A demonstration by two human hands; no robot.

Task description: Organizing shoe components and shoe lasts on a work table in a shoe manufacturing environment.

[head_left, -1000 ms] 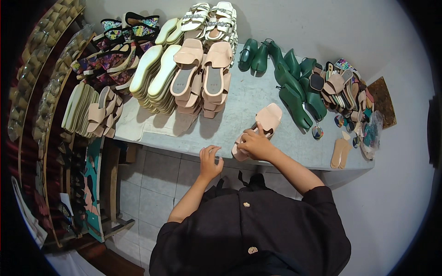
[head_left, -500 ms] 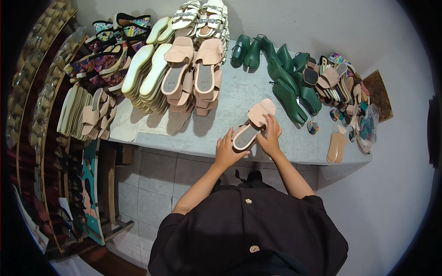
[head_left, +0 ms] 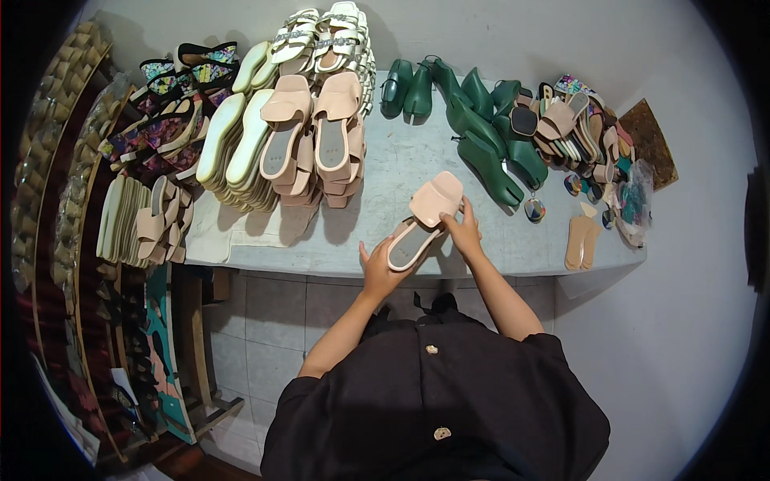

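A beige slide sandal (head_left: 423, 218) with a grey insole lies angled over the front part of the grey worktable (head_left: 385, 172). My left hand (head_left: 379, 270) grips its heel end near the table's front edge. My right hand (head_left: 463, 227) holds its side by the wide toe strap. Both forearms come up from my black shirt below.
Two stacks of matching beige sandals (head_left: 314, 136) stand left of centre, with pale soles (head_left: 237, 144), white strappy sandals (head_left: 325, 36) and patterned sandals (head_left: 164, 104) around them. Green heels (head_left: 481, 128) and mixed shoe parts (head_left: 593, 152) fill the right. Shelves (head_left: 56, 184) line the left wall.
My left hand rose from the table edge and took hold of the sandal's heel. The sandal, earlier flat under my right hand, is now lifted between both hands.
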